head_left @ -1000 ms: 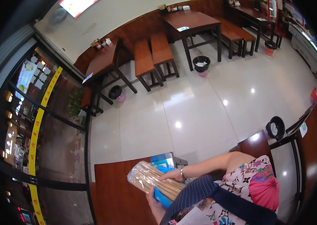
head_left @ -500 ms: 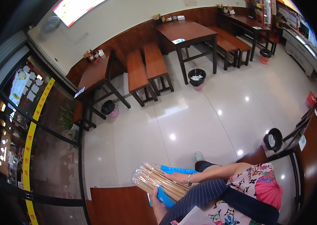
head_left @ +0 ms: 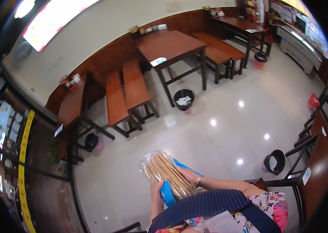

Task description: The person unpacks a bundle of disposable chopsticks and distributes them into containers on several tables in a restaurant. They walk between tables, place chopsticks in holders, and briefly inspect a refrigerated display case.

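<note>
A clear plastic pack of long, pale wooden chopsticks (head_left: 164, 171) is held in front of my body, tilted with its far end up to the left. My left hand (head_left: 156, 193) grips its left side near the lower end. On the opposite side my right hand (head_left: 188, 175) closes around its edge, a bracelet on the wrist. Blue wrapping (head_left: 167, 193) shows under my left fingers, and more blue sticks out beyond my right hand. The pack's bottom end meets my dark striped apron (head_left: 206, 202). The undersides of both hands are hidden.
Dark wooden tables (head_left: 171, 44) and benches (head_left: 135, 85) line the far wall. Black-lined bins stand on the tiled floor, one at mid-room (head_left: 183, 99) and one on the right (head_left: 274, 161). Another table (head_left: 319, 155) runs along the right. Glass doors (head_left: 36, 167) are at the left.
My view has turned right and shifted, so the furniture sits further left. The chopstick pack is more upright and further from the brown tabletop, which has left the view. Both hands keep hold.
</note>
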Demonstrator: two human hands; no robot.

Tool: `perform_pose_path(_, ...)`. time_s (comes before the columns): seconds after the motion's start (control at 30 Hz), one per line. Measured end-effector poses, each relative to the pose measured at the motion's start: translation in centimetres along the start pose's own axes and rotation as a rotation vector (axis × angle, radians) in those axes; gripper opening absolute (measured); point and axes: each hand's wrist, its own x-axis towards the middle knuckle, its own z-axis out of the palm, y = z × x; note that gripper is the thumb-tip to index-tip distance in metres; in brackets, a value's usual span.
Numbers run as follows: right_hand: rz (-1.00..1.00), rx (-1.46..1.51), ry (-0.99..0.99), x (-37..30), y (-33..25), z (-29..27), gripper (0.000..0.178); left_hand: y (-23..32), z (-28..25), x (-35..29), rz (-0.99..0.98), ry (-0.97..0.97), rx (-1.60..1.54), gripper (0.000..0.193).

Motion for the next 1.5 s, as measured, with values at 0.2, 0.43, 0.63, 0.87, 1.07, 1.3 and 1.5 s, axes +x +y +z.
perform_pose_path(0.2,-0.039,0.549,0.111,-2.0,-10.5,-7.2,0.047,1.8,9.5,11.4,-0.126,-0.282,0.081,0.048)
perform_pose_path(0.43,-0.131,0.568,0.305,-1.3,-15.1,-17.6,0.047,-1.0,20.7,23.1,-0.293,-0.455,0.199,0.046)
perform_pose_path(0.63,-0.271,0.580,0.425,-1.0,-19.0,-26.4,0.047,-2.4,31.0,32.5,-0.431,-0.704,0.303,0.052)
perform_pose_path(0.87,-0.460,0.524,0.710,-0.5,-24.8,-37.5,0.050,-6.1,45.7,40.8,-0.416,-0.943,0.482,0.055)
perform_pose_path(1.07,-0.526,0.486,0.656,-2.0,-33.0,-49.7,0.052,-6.3,59.3,44.1,-0.384,-0.892,0.482,0.061)
perform_pose_path(1.3,-0.533,0.377,0.668,-2.0,-37.7,-61.7,0.055,-10.5,69.8,50.1,-0.150,-0.961,0.676,0.070)
perform_pose_path(1.5,-0.602,0.407,0.732,-1.8,-42.6,-72.5,0.050,-13.3,81.1,56.0,-0.279,-1.001,0.567,0.070)
